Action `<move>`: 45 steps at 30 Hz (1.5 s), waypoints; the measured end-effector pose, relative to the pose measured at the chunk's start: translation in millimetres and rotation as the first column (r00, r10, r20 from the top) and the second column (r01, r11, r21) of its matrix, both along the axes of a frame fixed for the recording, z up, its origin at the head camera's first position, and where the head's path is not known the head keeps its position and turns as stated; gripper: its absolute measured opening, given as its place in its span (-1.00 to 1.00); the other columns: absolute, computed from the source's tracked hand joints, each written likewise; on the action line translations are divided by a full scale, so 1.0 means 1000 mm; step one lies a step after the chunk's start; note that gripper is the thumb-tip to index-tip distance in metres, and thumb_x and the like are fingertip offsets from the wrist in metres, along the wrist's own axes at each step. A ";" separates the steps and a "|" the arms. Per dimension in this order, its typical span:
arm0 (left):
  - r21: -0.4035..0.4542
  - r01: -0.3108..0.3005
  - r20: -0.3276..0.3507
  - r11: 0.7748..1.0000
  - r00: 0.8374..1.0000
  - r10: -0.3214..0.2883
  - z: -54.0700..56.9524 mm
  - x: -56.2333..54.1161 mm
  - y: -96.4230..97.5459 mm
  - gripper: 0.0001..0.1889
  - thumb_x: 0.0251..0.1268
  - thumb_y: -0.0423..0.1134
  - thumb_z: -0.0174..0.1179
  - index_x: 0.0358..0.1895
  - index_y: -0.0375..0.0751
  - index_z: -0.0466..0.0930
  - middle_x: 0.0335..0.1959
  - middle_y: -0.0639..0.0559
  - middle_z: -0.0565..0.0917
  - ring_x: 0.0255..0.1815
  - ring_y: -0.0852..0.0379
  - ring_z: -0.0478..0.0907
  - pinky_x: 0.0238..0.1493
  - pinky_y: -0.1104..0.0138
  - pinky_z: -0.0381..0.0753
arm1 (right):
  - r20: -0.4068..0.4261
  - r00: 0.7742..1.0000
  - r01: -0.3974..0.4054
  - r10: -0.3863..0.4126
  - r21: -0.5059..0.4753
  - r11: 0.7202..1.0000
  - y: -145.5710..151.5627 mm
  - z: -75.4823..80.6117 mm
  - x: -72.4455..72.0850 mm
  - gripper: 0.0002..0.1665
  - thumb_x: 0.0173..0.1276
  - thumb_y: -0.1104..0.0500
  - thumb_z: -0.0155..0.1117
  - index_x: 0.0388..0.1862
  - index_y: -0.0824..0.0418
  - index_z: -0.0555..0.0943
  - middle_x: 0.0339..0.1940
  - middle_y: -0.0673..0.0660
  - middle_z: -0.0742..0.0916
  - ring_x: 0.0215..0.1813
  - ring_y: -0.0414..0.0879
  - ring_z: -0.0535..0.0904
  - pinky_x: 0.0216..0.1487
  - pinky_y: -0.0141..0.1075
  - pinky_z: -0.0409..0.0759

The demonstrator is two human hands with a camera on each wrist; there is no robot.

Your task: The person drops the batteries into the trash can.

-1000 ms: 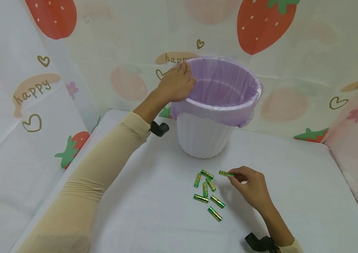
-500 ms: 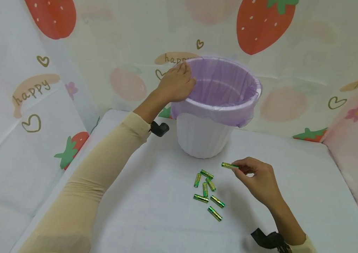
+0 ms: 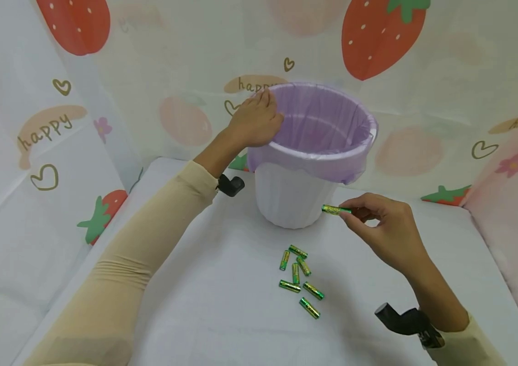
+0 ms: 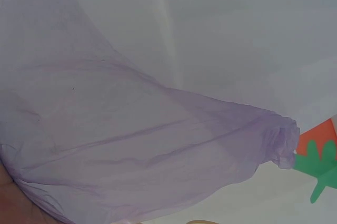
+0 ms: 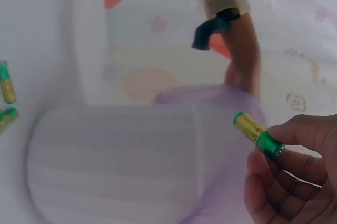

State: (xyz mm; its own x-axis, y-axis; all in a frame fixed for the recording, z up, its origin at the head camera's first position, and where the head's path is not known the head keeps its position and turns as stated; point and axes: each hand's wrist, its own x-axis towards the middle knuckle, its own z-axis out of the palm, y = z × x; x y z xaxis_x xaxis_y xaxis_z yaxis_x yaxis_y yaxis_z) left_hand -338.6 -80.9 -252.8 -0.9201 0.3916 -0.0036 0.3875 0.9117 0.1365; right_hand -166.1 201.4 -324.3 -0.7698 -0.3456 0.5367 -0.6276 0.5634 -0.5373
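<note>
In the head view, a white trash can point(image 3: 292, 198) lined with a purple plastic bag point(image 3: 318, 124) stands upright on the table. My left hand point(image 3: 256, 119) grips its left rim over the folded bag. Between thumb and fingertips my right hand point(image 3: 384, 226) pinches a green and gold battery point(image 3: 333, 209), held in the air in front of the can's lower right side. The right wrist view shows that battery point(image 5: 255, 132) tilted, its green end at my fingers. Only the bag's hanging edge point(image 4: 174, 129) and a bit of hand show in the left wrist view.
Several more batteries point(image 3: 296, 273) lie loosely grouped on the white table point(image 3: 222, 305) before the can. Strawberry-printed sheets point(image 3: 185, 51) wall in the back and sides. A black wrist camera point(image 3: 402, 320) sits on my right wrist, another point(image 3: 230, 186) on my left.
My right hand has risen from beside the loose batteries toward the trash can, carrying the pinched battery up and slightly right. The left hand has stayed on the rim.
</note>
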 end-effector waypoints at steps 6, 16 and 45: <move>0.009 -0.005 -0.006 1.000 1.000 0.005 -0.001 0.000 0.000 -0.29 0.65 0.00 -0.60 0.59 -0.50 -0.32 0.65 -0.31 -0.28 0.67 -0.16 -0.35 0.63 0.09 -0.35 | -0.034 0.999 -0.012 0.012 0.014 1.000 -0.007 0.035 -0.006 -0.84 0.25 0.35 0.48 -0.23 0.15 0.80 -0.42 -0.08 0.77 -0.42 -0.32 0.67 -0.36 -0.55 0.55; 0.005 -0.005 -0.007 1.000 1.000 0.005 -0.001 0.000 0.000 -0.28 0.63 0.01 -0.63 0.59 -0.49 -0.32 0.65 -0.31 -0.28 0.67 -0.16 -0.36 0.62 0.09 -0.36 | 0.038 0.999 -0.011 0.011 -0.002 1.000 -0.014 0.071 -0.023 -0.85 0.28 0.32 0.47 -0.17 0.21 0.81 -0.48 0.04 0.75 -0.47 -0.30 0.65 -0.40 -0.55 0.52; -0.006 0.007 -0.031 1.000 0.999 -0.007 -0.002 -0.003 0.003 -0.30 0.65 -0.03 -0.56 0.58 -0.53 -0.28 0.65 -0.34 -0.24 0.67 -0.18 -0.33 0.63 0.10 -0.33 | 0.165 0.980 0.101 -0.107 0.046 0.994 -0.046 0.141 -0.104 -0.73 0.37 0.08 0.40 -0.14 0.25 0.81 -0.40 -0.02 0.76 -0.50 -0.20 0.67 -0.35 -0.41 0.57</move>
State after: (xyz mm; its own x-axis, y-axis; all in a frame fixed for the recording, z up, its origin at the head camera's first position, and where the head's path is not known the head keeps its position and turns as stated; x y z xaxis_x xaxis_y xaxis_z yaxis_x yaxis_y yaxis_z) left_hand -341.4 -77.8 -254.5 -0.9171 0.3981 0.0226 0.3978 0.9098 0.1186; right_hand -269.8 155.2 -183.4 -0.8804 -0.2764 0.3854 -0.4675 0.6427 -0.6070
